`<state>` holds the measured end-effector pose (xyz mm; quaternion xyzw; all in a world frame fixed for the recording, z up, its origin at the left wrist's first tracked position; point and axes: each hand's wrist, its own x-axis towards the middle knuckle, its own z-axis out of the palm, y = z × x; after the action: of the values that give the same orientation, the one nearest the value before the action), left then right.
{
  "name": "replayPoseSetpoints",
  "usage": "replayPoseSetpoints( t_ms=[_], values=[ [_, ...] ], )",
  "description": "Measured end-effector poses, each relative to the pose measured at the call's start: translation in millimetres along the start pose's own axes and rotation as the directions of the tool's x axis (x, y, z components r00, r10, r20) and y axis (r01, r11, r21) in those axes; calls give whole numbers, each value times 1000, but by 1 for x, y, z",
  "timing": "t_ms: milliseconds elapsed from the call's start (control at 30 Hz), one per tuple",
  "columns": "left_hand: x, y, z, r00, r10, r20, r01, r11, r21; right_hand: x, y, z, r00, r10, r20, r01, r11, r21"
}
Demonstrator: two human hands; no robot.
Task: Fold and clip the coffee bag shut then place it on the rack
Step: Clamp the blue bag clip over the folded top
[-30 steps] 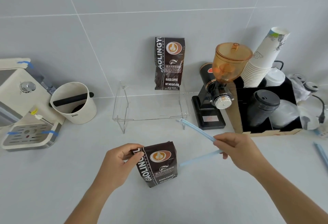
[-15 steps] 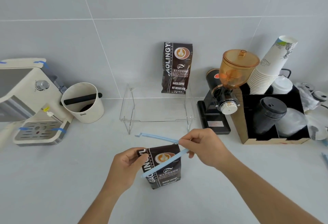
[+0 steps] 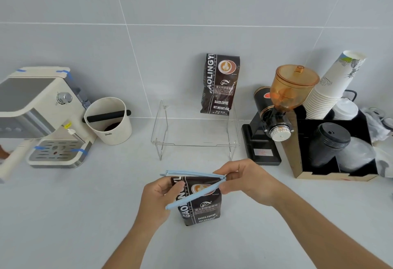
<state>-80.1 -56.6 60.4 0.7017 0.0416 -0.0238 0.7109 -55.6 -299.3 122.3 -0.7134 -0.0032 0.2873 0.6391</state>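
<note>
A dark brown coffee bag stands upright on the counter in front of me, its top folded down. My left hand grips its upper left edge. My right hand pinches the hinged end of a long light-blue clip. The clip is spread open in a V over the bag's folded top, one arm lying behind the fold, the other slanting down across the front. The clear acrylic rack stands behind, against the wall, with a second coffee bag leaning upright at its back.
An espresso machine and a cream knock box stand at the left. Right of the rack are a black grinder with an amber hopper, a stack of paper cups and a box of lids.
My right hand brought the open blue clip down over the bag's folded top; its arms now straddle the fold. My left hand kept hold of the bag's left edge.
</note>
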Motion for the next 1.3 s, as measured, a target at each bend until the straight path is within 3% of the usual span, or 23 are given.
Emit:
replayPoseSetpoints(
  t_ms=[333, 433, 567, 733, 867, 967, 1067, 1167, 1300],
  values=[
    [1, -11, -8, 1000, 23, -13, -23, 1000, -2, 3, 4, 3, 996, -81, -26, 82, 994, 71],
    [0, -15, -11, 1000, 17, -2, -17, 1000, 12, 1, -1, 11, 990, -129, -64, 123, 988, -99],
    [-1, -20, -12, 999, 7, -37, -7, 1000, 2, -3, -2, 17, 964, -249, -94, 192, 895, -401],
    [-5, -22, -12, 997, -69, -44, 67, 997, -37, -4, 4, 19, 938, -325, -121, 239, 859, -453],
    [-4, -18, -35, 997, -53, -52, 63, 974, 217, -5, 11, 19, 919, -363, -153, 268, 861, -433],
    [2, 2, -55, 990, 42, 137, -107, 850, 516, -4, 14, 20, 913, -371, -168, 274, 865, -421],
    [16, 30, -63, 949, -2, 314, -235, 661, 713, -3, 16, 20, 908, -383, -170, 289, 866, -407],
    [28, 49, -63, 897, -21, 441, -387, 442, 809, -2, 18, 20, 903, -394, -169, 302, 865, -400],
    [35, 57, -64, 861, -99, 498, -454, 291, 842, -1, 18, 21, 899, -397, -185, 297, 863, -409]
  ],
)
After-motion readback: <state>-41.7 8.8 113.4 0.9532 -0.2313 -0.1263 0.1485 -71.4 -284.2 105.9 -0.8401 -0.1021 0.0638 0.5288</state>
